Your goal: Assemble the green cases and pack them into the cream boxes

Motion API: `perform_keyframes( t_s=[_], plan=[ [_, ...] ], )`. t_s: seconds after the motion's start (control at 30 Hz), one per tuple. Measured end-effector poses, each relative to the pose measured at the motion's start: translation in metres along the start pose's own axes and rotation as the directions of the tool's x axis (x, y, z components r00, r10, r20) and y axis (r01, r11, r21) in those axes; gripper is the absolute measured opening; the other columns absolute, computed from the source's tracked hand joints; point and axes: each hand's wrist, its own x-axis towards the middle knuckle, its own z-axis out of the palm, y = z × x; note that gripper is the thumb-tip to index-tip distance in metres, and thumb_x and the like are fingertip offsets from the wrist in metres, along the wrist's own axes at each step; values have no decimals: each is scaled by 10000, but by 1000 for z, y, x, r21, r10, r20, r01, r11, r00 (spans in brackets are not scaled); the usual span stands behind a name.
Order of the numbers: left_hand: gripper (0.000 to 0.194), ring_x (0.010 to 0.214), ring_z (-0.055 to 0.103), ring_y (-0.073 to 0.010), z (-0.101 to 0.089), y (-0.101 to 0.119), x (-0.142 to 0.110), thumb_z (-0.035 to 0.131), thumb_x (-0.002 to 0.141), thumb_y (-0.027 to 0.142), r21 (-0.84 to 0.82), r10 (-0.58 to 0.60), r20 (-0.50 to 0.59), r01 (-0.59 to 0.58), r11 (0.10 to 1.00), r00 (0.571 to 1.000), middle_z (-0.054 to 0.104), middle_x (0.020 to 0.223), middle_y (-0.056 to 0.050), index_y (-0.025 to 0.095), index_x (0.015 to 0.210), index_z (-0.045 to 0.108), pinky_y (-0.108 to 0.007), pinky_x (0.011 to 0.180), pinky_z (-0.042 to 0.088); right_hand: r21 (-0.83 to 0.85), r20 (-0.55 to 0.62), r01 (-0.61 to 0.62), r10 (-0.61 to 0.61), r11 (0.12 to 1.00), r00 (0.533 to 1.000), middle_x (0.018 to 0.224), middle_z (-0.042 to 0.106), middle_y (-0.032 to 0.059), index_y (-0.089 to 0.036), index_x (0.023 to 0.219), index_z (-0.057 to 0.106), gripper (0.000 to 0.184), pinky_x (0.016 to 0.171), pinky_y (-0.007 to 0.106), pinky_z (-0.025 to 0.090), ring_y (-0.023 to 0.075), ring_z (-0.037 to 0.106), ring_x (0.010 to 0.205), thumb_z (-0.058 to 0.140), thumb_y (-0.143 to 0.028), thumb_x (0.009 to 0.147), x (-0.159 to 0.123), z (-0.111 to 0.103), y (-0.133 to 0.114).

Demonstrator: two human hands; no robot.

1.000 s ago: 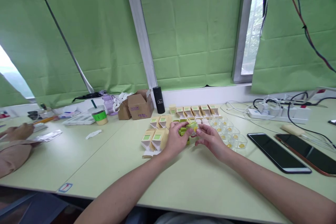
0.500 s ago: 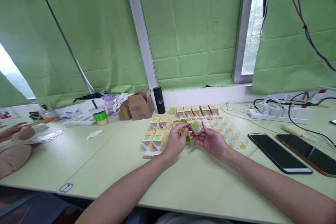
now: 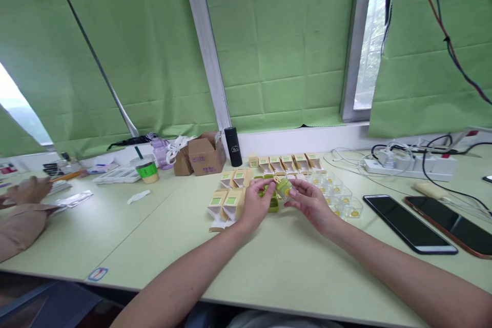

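Between my two hands is a small clear container with a green lid [image 3: 284, 187], a cream loop at its top and a yellow spot inside. My left hand [image 3: 257, 202] pinches it at the lid and loop side. My right hand [image 3: 312, 204] grips the clear body with thumb and fingers. Green lids [image 3: 273, 206] lie on the table just behind my left hand, partly hidden by it. Several clear cups with yellow spots [image 3: 346, 199] stand in rows beyond my right hand.
Small cream boxes [image 3: 233, 201] stand left of my hands, and more boxes [image 3: 288, 165] line the back. Two phones [image 3: 409, 224] lie at right, near a power strip [image 3: 411, 168]. A drink cup [image 3: 147, 170] stands left. A co-worker's hands [image 3: 28, 190] are at far left.
The container has turned in my hands, so its clear body now faces right and its yellow spot shows. My fingers have shifted on it. The co-worker's hands have moved.
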Motion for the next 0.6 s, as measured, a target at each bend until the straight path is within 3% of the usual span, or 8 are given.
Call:
perform_keyframes(
  t_s=[0.13,0.27,0.4,0.6],
  plan=[
    [307,1033,708,-246,0,0,1,751,886,433,-71,-22,-2,22,997,1000,776,1088,-127,170,1033,811,-368,899,546,-130,-45,92,-99,987,994,1008,736,59,-231,1078,719,574,753,415,624,234,675,887,958,-448,603,2,-2,4],
    [287,928,713,-221,0,2,2,792,844,413,-139,-91,2,90,986,996,789,1016,-107,165,988,797,-347,845,553,-251,-62,164,-185,954,981,1094,716,78,-245,1099,710,584,832,410,624,258,653,1041,951,-444,606,4,-4,7],
    [279,892,707,-207,1,1,4,800,834,413,-206,-119,39,124,971,992,788,1008,-96,166,960,770,-342,838,550,-326,-30,213,-235,921,971,1130,702,81,-271,1129,679,571,851,403,618,258,645,1078,922,-461,648,4,-5,8],
    [191,982,692,-222,0,6,0,697,921,370,-89,11,20,-9,996,1000,747,1009,-94,184,888,668,-359,893,529,-404,57,272,-273,873,960,1221,666,86,-279,1175,648,526,861,383,604,248,644,1105,870,-428,721,0,-2,11]
  ],
)
